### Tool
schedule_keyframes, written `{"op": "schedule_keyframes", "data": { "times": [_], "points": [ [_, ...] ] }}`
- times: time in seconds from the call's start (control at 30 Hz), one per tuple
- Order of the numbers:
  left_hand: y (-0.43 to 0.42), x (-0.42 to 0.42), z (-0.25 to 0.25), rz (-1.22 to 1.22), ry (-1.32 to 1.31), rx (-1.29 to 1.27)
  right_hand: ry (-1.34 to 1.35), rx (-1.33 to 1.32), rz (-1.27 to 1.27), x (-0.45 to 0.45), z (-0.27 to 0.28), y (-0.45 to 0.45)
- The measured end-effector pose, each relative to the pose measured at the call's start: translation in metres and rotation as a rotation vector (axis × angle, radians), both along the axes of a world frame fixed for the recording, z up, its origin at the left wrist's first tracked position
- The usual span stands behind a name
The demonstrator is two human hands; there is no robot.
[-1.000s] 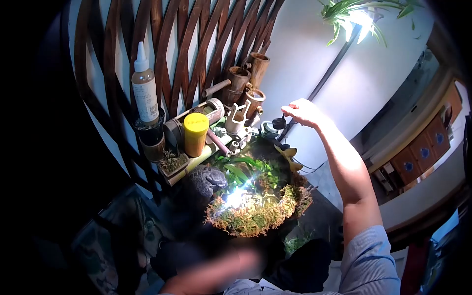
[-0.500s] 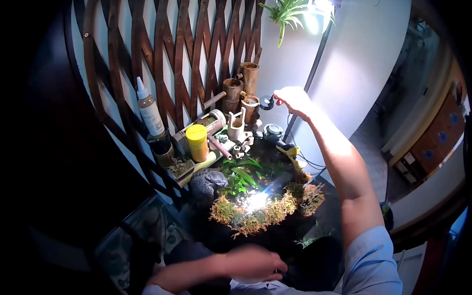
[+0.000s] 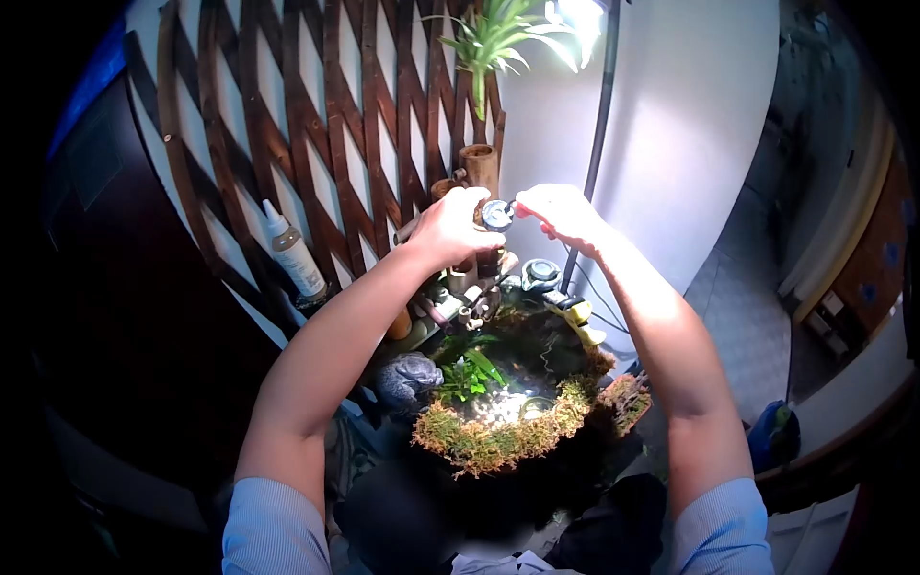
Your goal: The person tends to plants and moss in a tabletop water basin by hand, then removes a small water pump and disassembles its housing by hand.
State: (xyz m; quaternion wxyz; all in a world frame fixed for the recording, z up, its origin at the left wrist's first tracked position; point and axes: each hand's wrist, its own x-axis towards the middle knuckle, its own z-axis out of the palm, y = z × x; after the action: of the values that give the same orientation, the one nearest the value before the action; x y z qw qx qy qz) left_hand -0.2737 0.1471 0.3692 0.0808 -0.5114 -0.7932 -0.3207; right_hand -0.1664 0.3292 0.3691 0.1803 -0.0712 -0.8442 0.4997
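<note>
Above the far side of a mossy pond bowl (image 3: 494,443), both hands meet at a small round dark device (image 3: 497,216). My right hand (image 3: 560,218) pinches the device's short stem or cord from the right. My left hand (image 3: 454,228) is at the device's left side, thumb below and fingers above, its fingers parted around the edge; whether they touch it is hard to tell. Bamboo tubes (image 3: 478,167) stand just behind, partly hidden by my left hand. A round grey-green item (image 3: 541,272) sits below my right hand at the bowl's rim.
A white-labelled bottle (image 3: 297,262) leans by the wooden lattice (image 3: 305,125) on the left. A dark stone figure (image 3: 407,379) sits at the bowl's left edge. A lamp pole (image 3: 601,134) rises behind my right hand, with a hanging plant (image 3: 494,38) near its top.
My left hand has risen from near my lap to the device. My right hand still holds it, now a little lower in view than half a second ago. The camera view has shifted.
</note>
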Motion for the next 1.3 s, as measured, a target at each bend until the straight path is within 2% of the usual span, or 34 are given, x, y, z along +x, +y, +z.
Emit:
{"op": "schedule_keyframes", "data": {
  "times": [0.07, 0.1, 0.13, 0.27, 0.33, 0.37, 0.4, 0.47, 0.53, 0.6, 0.63, 0.7, 0.73, 0.8, 0.93, 1.0, 1.07, 1.13, 1.2, 1.27, 1.3],
  "points": [
    [0.009, 0.006, 0.005, 0.039, -0.002, -0.071, 0.004, -0.004, 0.055, 0.0, -0.002, 0.006],
    [0.015, 0.003, 0.002, 0.007, 0.07, -0.016, -0.001, 0.009, 0.063, -0.001, -0.002, 0.008],
    [0.021, 0.0, 0.001, 0.011, 0.094, -0.119, -0.005, 0.024, 0.074, -0.001, -0.002, 0.009],
    [0.033, -0.006, -0.003, 0.022, 0.21, -0.154, -0.017, 0.055, 0.105, -0.004, -0.006, 0.021],
    [0.032, 0.003, 0.001, 0.049, 0.251, -0.171, -0.094, 0.094, 0.003, -0.009, -0.009, 0.022],
    [0.033, -0.002, 0.0, -0.01, 0.389, -0.158, -0.105, 0.197, -0.038, -0.008, -0.009, 0.021],
    [0.036, -0.005, -0.002, -0.027, 0.459, -0.145, -0.113, 0.19, -0.037, -0.009, -0.011, 0.021],
    [0.04, -0.005, -0.002, -0.011, 0.442, -0.13, -0.111, 0.266, 0.063, -0.012, -0.012, 0.024],
    [0.043, -0.01, -0.004, -0.025, 0.45, -0.085, -0.13, 0.21, 0.092, -0.017, -0.016, 0.028],
    [0.044, -0.012, -0.005, -0.032, 0.467, -0.039, -0.018, 0.031, 0.11, -0.021, -0.022, 0.032],
    [0.044, -0.011, -0.006, -0.043, 0.417, -0.017, -0.007, 0.034, 0.116, -0.023, -0.024, 0.035],
    [0.048, -0.017, -0.01, -0.074, 0.391, 0.083, 0.029, -0.121, 0.125, -0.024, -0.023, 0.036],
    [0.05, -0.02, -0.012, -0.071, 0.356, 0.079, 0.035, -0.067, 0.116, -0.027, -0.023, 0.037],
    [0.051, -0.024, -0.014, -0.104, 0.317, 0.081, 0.173, -0.216, 0.084, -0.031, -0.028, 0.035],
    [0.05, -0.04, -0.016, -0.058, 0.217, 0.134, 0.118, -0.222, 0.021, -0.036, -0.028, 0.038],
    [0.045, -0.05, -0.014, 0.048, 0.061, -0.125, 0.089, -0.123, -0.12, -0.042, -0.035, 0.042],
    [0.045, -0.049, -0.016, 0.04, 0.112, -0.163, 0.075, -0.122, -0.137, -0.046, -0.042, 0.044],
    [0.046, -0.042, -0.015, 0.019, -0.073, -0.227, 0.062, -0.119, -0.156, -0.05, -0.047, 0.046],
    [0.05, -0.047, -0.026, -0.056, -0.021, -0.185, 0.055, -0.138, -0.116, -0.05, -0.048, 0.044],
    [0.055, -0.047, -0.033, 0.03, 0.002, -0.277, 0.051, -0.196, -0.105, -0.052, -0.051, 0.045],
    [0.056, -0.045, -0.034, 0.024, 0.016, -0.27, 0.032, -0.08, -0.135, -0.056, -0.051, 0.046]
  ]
}}
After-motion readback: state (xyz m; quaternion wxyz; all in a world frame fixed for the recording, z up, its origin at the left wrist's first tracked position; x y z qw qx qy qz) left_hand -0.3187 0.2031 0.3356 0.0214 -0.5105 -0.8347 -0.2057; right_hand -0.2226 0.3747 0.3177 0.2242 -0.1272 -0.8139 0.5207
